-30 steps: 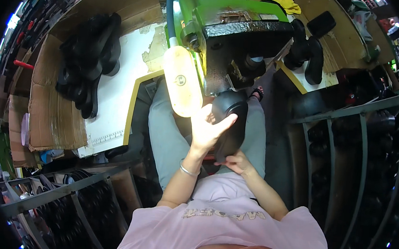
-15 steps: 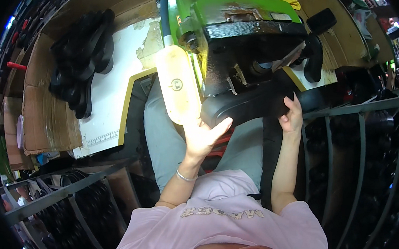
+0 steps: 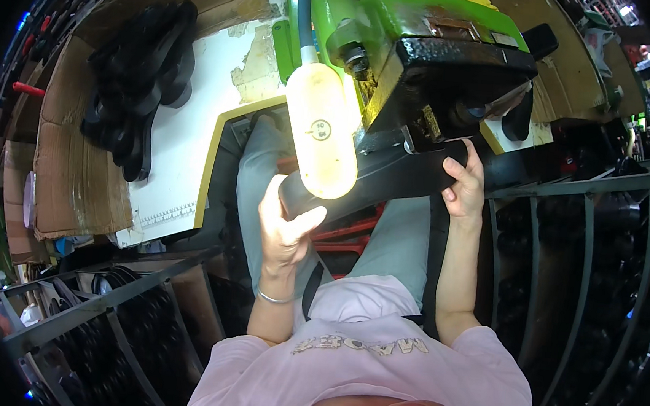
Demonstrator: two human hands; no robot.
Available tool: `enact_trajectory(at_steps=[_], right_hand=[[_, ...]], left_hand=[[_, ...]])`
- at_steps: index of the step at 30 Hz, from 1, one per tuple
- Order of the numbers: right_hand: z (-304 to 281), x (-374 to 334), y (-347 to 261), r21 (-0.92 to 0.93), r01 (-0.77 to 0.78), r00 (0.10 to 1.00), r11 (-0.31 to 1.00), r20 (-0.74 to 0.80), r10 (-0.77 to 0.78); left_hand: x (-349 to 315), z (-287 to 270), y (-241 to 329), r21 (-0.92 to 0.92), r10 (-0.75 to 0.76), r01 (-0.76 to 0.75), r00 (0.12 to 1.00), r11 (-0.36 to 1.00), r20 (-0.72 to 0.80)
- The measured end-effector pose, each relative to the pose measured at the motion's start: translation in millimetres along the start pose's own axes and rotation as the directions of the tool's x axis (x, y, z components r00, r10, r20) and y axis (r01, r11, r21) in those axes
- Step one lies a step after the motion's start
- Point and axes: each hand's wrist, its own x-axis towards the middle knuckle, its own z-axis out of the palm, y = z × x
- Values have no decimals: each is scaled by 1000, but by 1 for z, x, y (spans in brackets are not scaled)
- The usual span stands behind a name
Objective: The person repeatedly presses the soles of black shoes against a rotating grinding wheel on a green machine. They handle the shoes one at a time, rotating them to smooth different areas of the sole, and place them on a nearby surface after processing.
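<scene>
Between my two hands lies a long black shoe sole (image 3: 408,171), held under the black head (image 3: 457,72) of a green machine (image 3: 401,10). My left hand (image 3: 285,219) wraps round its left end, thumb towards me. The right hand (image 3: 467,185) grips the other end, with its fingers curled at the edge. A small metal part of the machine meets or nearly meets the sole's upper edge; contact cannot be made out. A lit oval lamp (image 3: 319,138) hides part of the sole near my left hand.
Black soles (image 3: 140,74) are piled on a white table (image 3: 185,138) with cardboard walls (image 3: 76,160) at the left. Metal-railed racks (image 3: 115,305) filled with dark items flank me on both sides, the right rail (image 3: 586,181) close to my right arm. A blue hose (image 3: 304,10) runs to the lamp.
My left hand has moved left and slightly down with the sole's end; the sole now slants lower on the left. The right hand has shifted slightly left. Machine and lamp appear farther right in view.
</scene>
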Motion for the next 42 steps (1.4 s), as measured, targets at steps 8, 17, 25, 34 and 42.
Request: enact_trajectory(at_steps=[8,17,25,34,42], right_hand=[[5,-10,-3,-73,38,998,997,-51,-42],[-47,20,-43,-165,176,983,970,-31,-184],[-20,18,-29,-124,81,997,989,-3,-82],[-1,-4,-6,-82,37,998,996,61,-32],[0,-3,-2,-80,26,999,996,44,-23]], left_hand=[[1,-17,-8,-45,-54,57,997,997,50],[24,19,-67,150,86,-128,962,980,260],[9,7,-38,-8,-29,30,996,1000,89],[2,-36,-18,-21,-16,18,993,1000,119],[11,-42,-20,-13,6,-4,994,1000,109]])
